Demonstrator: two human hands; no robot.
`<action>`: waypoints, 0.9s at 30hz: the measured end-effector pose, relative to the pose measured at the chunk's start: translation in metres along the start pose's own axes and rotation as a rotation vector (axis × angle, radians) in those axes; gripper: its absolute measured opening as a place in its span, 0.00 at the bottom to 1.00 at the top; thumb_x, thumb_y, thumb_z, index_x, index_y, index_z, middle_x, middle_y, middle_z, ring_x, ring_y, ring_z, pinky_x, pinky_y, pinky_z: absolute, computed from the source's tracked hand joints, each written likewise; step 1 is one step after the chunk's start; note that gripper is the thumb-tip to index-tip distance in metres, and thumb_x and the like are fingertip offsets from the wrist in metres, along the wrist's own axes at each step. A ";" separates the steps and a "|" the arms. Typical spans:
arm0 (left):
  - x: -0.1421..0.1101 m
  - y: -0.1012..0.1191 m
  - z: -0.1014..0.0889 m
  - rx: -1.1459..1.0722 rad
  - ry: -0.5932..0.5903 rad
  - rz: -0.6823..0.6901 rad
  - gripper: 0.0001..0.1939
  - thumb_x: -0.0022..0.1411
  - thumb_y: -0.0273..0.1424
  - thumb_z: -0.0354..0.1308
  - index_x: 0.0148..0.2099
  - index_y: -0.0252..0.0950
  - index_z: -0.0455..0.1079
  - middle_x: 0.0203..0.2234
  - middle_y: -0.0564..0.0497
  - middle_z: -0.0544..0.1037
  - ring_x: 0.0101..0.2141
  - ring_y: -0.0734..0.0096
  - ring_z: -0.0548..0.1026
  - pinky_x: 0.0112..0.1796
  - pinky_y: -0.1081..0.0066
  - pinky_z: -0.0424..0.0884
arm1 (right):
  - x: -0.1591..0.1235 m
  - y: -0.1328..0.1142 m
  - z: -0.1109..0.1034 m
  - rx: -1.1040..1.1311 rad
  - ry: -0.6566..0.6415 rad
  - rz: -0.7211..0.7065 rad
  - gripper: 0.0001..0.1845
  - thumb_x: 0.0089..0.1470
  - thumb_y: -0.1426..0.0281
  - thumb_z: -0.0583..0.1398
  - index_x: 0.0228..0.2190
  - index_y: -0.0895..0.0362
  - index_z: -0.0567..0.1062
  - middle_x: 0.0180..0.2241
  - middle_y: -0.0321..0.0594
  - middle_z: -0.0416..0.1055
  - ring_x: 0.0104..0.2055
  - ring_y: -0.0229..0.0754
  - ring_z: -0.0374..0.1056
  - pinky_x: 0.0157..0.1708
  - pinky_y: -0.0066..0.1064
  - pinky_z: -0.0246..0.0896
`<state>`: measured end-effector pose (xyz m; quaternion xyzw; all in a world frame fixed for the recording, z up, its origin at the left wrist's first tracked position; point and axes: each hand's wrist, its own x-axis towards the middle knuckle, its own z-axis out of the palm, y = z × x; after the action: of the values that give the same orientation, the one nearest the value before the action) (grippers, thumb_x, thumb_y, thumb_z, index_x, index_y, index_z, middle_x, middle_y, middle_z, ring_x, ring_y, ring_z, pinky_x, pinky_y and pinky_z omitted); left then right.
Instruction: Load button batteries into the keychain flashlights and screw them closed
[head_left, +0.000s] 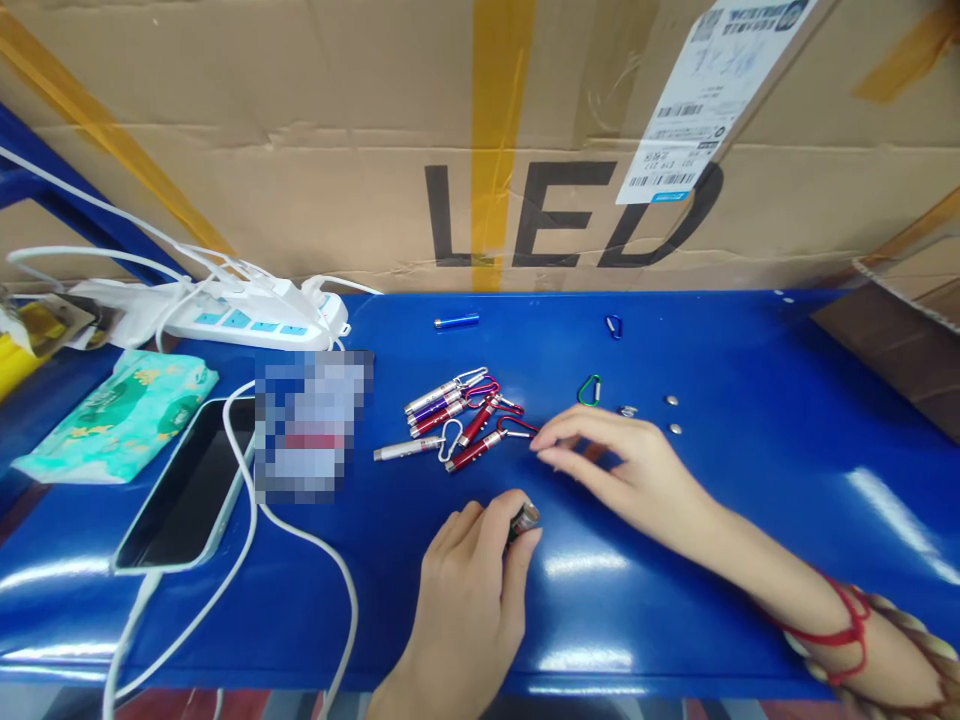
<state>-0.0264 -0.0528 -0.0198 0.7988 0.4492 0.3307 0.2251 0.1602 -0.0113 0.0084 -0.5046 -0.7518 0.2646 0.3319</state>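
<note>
My left hand [476, 580] is closed around a short dark cylinder with a shiny round metal end [529, 515]; its lower part is hidden in my fingers. Further right, my right hand [626, 455] pinches with thumb and fingertips at the red carabiner [519, 428] of a red mini flashlight [474, 452]. That flashlight lies in a loose group with another red one [478, 422], a purple one [435, 405] and a silver one [409, 448], each with a carabiner clip. Beyond my right hand lie a green carabiner [590, 389] and small silver button cells [675, 429].
A blue tube [456, 322] and a blue carabiner [614, 326] lie at the back of the blue table [757, 400]. On the left are a phone [187, 490], white cable, tissue pack [120, 415] and power strip [255, 318]. A large cardboard box [337, 160] stands behind.
</note>
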 end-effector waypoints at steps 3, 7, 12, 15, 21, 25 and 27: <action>0.002 0.001 -0.001 -0.088 0.019 -0.048 0.08 0.70 0.25 0.42 0.46 0.39 0.60 0.30 0.55 0.72 0.28 0.71 0.71 0.29 0.74 0.66 | -0.002 -0.008 0.006 0.230 -0.016 0.119 0.06 0.50 0.66 0.64 0.31 0.55 0.79 0.29 0.37 0.78 0.28 0.36 0.72 0.25 0.25 0.67; 0.008 0.003 -0.002 -0.129 0.042 -0.054 0.08 0.70 0.25 0.44 0.46 0.38 0.62 0.30 0.53 0.72 0.29 0.71 0.70 0.30 0.75 0.66 | -0.002 -0.006 0.006 0.448 0.075 0.303 0.09 0.39 0.65 0.70 0.24 0.56 0.81 0.21 0.38 0.77 0.20 0.35 0.69 0.20 0.25 0.66; 0.011 0.003 0.001 -0.128 0.035 -0.040 0.09 0.70 0.26 0.43 0.46 0.37 0.64 0.30 0.52 0.72 0.30 0.68 0.70 0.31 0.72 0.66 | -0.001 -0.006 0.008 0.705 0.012 0.350 0.07 0.39 0.66 0.69 0.23 0.55 0.81 0.23 0.39 0.76 0.18 0.32 0.66 0.17 0.24 0.64; 0.009 0.001 0.003 -0.139 0.043 -0.049 0.09 0.70 0.25 0.44 0.47 0.37 0.64 0.31 0.51 0.72 0.31 0.68 0.70 0.32 0.71 0.67 | -0.001 -0.008 0.009 0.709 -0.032 0.305 0.04 0.42 0.69 0.68 0.25 0.55 0.81 0.26 0.38 0.74 0.21 0.31 0.66 0.18 0.22 0.62; 0.009 -0.002 0.001 -0.097 0.094 -0.022 0.09 0.70 0.26 0.44 0.47 0.36 0.65 0.31 0.50 0.72 0.31 0.68 0.71 0.30 0.73 0.66 | 0.000 -0.004 0.009 0.775 -0.105 0.320 0.04 0.38 0.72 0.70 0.22 0.56 0.80 0.23 0.36 0.72 0.20 0.28 0.62 0.17 0.20 0.57; 0.009 -0.002 0.000 -0.092 0.088 -0.005 0.09 0.70 0.26 0.44 0.47 0.36 0.64 0.30 0.50 0.72 0.30 0.68 0.70 0.31 0.72 0.67 | -0.002 -0.004 0.012 0.917 -0.153 0.487 0.09 0.34 0.68 0.72 0.21 0.58 0.79 0.22 0.35 0.71 0.18 0.28 0.60 0.14 0.19 0.53; 0.009 -0.001 0.000 -0.109 0.081 0.002 0.09 0.70 0.26 0.44 0.48 0.36 0.64 0.31 0.50 0.72 0.30 0.67 0.70 0.31 0.71 0.67 | -0.002 -0.006 0.013 0.952 -0.158 0.563 0.11 0.32 0.68 0.72 0.20 0.58 0.78 0.21 0.34 0.71 0.18 0.27 0.58 0.13 0.19 0.51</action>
<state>-0.0236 -0.0445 -0.0182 0.7718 0.4387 0.3868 0.2496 0.1473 -0.0157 0.0036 -0.4589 -0.4083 0.6904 0.3823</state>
